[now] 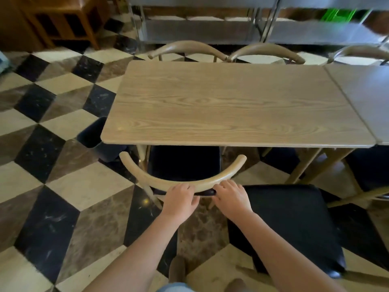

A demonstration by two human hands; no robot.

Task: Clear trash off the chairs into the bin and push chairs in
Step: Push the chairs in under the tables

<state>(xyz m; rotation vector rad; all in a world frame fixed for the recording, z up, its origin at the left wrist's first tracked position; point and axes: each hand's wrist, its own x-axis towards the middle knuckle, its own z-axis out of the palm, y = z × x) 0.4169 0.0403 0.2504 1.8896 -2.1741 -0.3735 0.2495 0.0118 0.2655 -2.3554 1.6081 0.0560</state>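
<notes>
A chair with a curved light-wood backrest (147,175) and a black seat (183,163) stands at the near edge of the wooden table (221,102), its seat partly under the top. My left hand (180,200) and my right hand (231,197) both rest on the middle of the backrest, fingers curled over it. A dark bin (94,133) stands on the floor by the table's near left corner, partly hidden under it. A second black-seated chair (294,224) sits pulled out to my right. No trash shows on either seat.
Two chair backs (187,46) (267,50) show at the table's far side, a third (362,52) at the adjoining grey table (366,98). Metal shelving (210,28) runs along the back and a wooden cabinet (59,20) stands back left. Checkered tiles cover the floor.
</notes>
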